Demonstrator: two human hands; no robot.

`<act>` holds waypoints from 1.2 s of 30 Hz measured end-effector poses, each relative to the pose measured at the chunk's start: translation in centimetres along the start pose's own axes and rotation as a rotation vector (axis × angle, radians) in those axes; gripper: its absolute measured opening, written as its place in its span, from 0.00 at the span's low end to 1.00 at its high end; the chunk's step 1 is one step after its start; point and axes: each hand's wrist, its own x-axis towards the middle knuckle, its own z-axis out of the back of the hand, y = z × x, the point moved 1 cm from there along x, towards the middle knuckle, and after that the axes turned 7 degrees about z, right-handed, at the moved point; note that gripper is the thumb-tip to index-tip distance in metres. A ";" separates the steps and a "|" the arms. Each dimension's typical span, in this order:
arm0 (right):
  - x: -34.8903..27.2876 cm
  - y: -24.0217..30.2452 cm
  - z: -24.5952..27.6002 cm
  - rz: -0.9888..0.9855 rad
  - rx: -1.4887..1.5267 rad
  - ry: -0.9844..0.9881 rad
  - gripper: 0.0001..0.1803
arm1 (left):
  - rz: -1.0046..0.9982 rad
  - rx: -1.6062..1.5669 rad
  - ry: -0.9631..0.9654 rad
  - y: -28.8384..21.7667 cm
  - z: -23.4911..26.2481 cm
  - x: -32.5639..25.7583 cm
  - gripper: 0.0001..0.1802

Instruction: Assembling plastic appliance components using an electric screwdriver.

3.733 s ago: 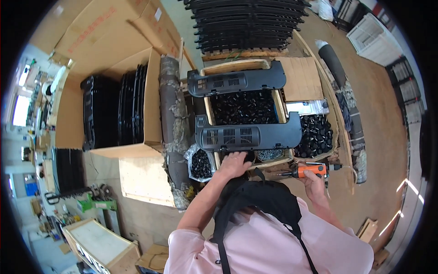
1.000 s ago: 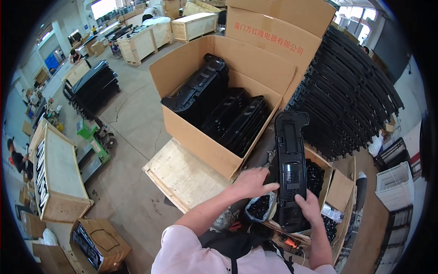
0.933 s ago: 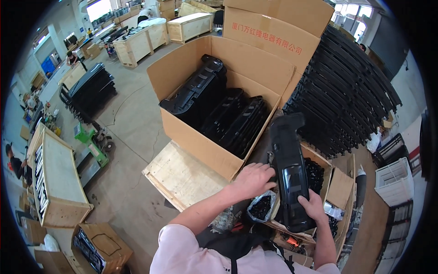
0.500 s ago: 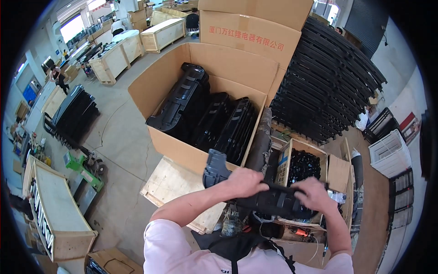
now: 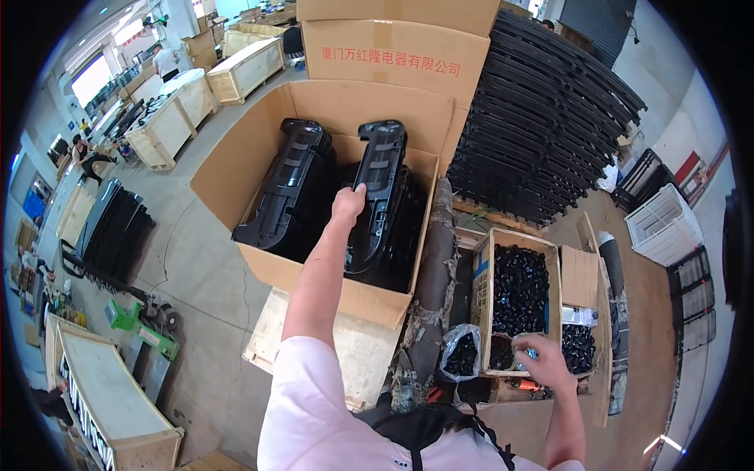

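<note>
One black panel (image 5: 382, 166) points lengthwise away, slightly rightward; left hand (image 5: 349, 202) grips.

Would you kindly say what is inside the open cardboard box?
The cardboard box holds black plastic panels; the left hand grips another panel above or among them. They hide its floor.

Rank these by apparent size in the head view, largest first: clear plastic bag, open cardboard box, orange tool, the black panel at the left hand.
1. Open cardboard box
2. Black panel at the left hand
3. Clear plastic bag
4. Orange tool, judging only its visible part
</note>
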 end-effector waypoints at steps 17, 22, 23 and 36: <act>-4.8 -4.0 -3.6 -0.337 0.043 0.115 0.17 | 0.017 0.497 0.096 3.1 -4.8 -1.7 0.60; -2.5 -4.4 -5.7 -0.315 0.123 0.186 0.17 | 0.031 0.526 0.193 4.6 -3.5 -2.3 0.67; -2.5 -4.6 -6.0 -0.316 0.166 0.185 0.18 | 0.032 0.522 0.190 4.9 -3.3 -2.3 0.67; -2.5 -4.4 -7.1 -0.319 0.145 0.286 0.18 | -0.158 -0.106 0.441 10.4 -2.9 2.9 0.51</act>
